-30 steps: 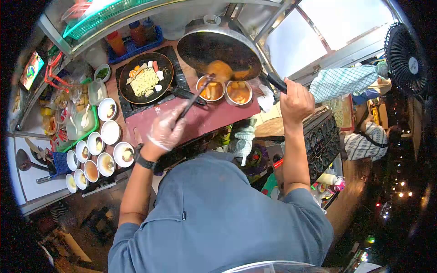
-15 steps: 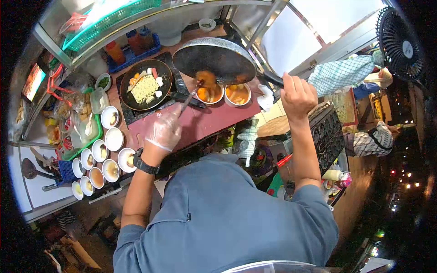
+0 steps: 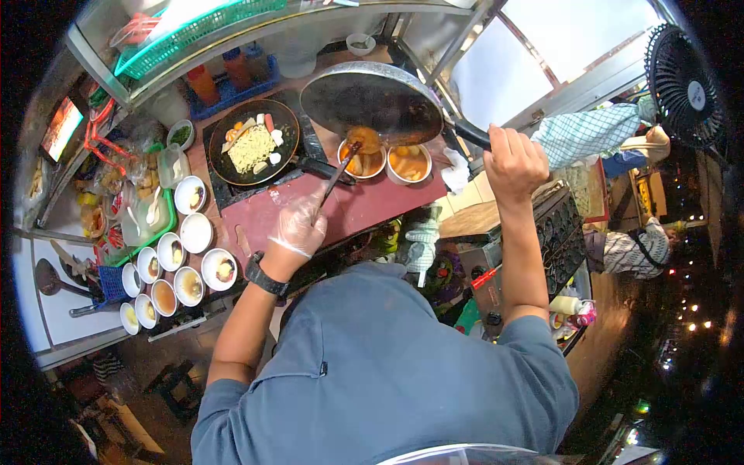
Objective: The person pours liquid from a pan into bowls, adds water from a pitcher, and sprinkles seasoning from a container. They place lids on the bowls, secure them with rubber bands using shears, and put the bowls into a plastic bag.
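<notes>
1. Reddish counter board (image 3: 380,200) runs beneath the cookware; black vignetting cuts off the outer edges of the view.
2. Small white bowls (image 3: 196,232) stand in rows at left; the contents of several are hard to identify.
3. Frying pan (image 3: 225,160) lies left of centre, holding noodles (image 3: 252,151) and cut pieces too small to name.
4. Left hand (image 3: 301,226), gloved: fingers curled around the handle of a utensil (image 3: 335,184), fingertips hard to make out. Forearm slants up and right.
5. Tilted pan (image 3: 353,97) is raised, its opening toward the counter. Brown sauce at its lower rim obscures the utensil's head.
6. Two soup bowls (image 3: 404,182) stand side by side below that rim; the utensil's end masks part of the left one.
7. Right hand (image 3: 515,164), bare: fingers pressed together, closed around the pan handle (image 3: 471,135), hiding its end. Forearm stands nearly vertical.
8. Fan (image 3: 682,85) is mounted at far right.
</notes>
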The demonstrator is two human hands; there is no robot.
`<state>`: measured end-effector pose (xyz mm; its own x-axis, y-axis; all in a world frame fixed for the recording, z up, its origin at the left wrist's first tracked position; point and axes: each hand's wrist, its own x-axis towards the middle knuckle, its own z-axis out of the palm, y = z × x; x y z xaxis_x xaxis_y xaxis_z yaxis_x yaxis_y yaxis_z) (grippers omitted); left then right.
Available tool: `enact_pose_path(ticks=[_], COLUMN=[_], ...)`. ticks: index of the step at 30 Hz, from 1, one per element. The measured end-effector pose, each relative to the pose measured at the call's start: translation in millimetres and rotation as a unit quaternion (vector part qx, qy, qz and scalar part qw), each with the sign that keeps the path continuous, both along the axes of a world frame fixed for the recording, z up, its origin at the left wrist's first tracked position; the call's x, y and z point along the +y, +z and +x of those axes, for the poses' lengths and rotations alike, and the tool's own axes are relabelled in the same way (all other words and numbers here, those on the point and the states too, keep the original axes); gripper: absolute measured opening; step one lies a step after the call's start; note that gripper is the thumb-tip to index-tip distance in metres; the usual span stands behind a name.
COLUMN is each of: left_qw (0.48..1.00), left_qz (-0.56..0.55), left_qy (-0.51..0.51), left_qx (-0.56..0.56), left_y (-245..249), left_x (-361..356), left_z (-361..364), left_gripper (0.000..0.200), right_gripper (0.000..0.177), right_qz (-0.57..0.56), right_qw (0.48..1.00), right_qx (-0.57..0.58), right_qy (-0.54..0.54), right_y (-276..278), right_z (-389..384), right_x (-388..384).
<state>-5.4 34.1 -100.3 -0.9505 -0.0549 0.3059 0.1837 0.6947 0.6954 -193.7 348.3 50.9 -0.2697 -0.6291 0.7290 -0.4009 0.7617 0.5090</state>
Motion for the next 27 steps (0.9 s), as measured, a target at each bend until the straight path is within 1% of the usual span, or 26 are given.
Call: enact_pose_path(ticks=[1,3,4,5,7,8,9,11,12,13,15,19,21,22,23,25,26,27], left_qw=[1.000,0.997,0.999,0.999,0.995,0.988,0.988,0.967,0.954,0.954,0.952,0.958,0.960,0.954,0.954,0.950,0.945,0.944], left_qz=[0.000,-0.004,-0.006,-0.006,-0.078,-0.144,-0.145,-0.235,-0.268,-0.269,-0.285,-0.276,-0.273,-0.294,-0.294,-0.284,-0.296,-0.297], left_qy=[0.002,-0.044,-0.045,-0.041,-0.002,0.026,0.024,0.069,0.093,0.092,0.097,0.078,0.062,0.064,0.064,0.095,0.107,0.107], left_qx=[-0.001,0.058,0.015,0.016,0.054,0.052,0.051,-0.065,-0.094,-0.094,-0.045,-0.032,0.023,0.009,0.010,-0.091,-0.089,-0.092], left_y=[-1,19,21,19,11,9,8,16,35,32,27,29,15,6,9,22,24,23], left_x=[2,15,21,21,21,16,10,1,2,0,-5,12,19,17,12,1,-4,-8], left_z=[1,-3,-2,-2,-6,-1,3,11,13,15,17,10,3,0,3,14,19,23], left_gripper=[0.058,0.061,0.062,0.062,0.061,0.061,0.061,0.060,0.056,0.056,0.054,0.054,0.054,0.054,0.054,0.056,0.051,0.051], right_gripper=[0.013,0.014,0.014,0.015,0.017,0.018,0.019,0.020,0.022,0.022,0.019,0.019,0.019,0.019,0.019,0.019,0.019,0.020], right_qz=[0.000,0.010,0.010,0.019,0.028,0.033,0.039,0.046,0.054,0.054,0.062,0.065,0.073,0.073,0.074,0.074,0.070,0.065], right_qw=[1.000,1.000,1.000,1.000,1.000,0.999,0.999,0.999,0.998,0.998,0.998,0.998,0.997,0.997,0.997,0.997,0.997,0.998], right_qx=[-0.001,-0.004,-0.004,-0.001,0.002,0.007,0.012,0.021,0.032,0.031,0.023,0.021,0.021,0.021,0.024,0.026,0.024,0.022], right_qy=[0.002,0.013,0.017,0.014,0.010,0.013,0.016,0.016,0.018,0.017,0.008,0.017,0.015,0.015,0.018,0.018,0.012,0.008], right_y=[1,5,5,6,7,8,8,12,13,15,17,21,22,22,22,24,24,24], right_z=[0,2,2,3,2,3,4,4,4,4,3,1,2,2,0,-1,0,2], right_x=[0,-3,-4,-4,-5,-5,-4,-4,-4,-3,-3,-4,-6,-6,-4,-1,0,0])
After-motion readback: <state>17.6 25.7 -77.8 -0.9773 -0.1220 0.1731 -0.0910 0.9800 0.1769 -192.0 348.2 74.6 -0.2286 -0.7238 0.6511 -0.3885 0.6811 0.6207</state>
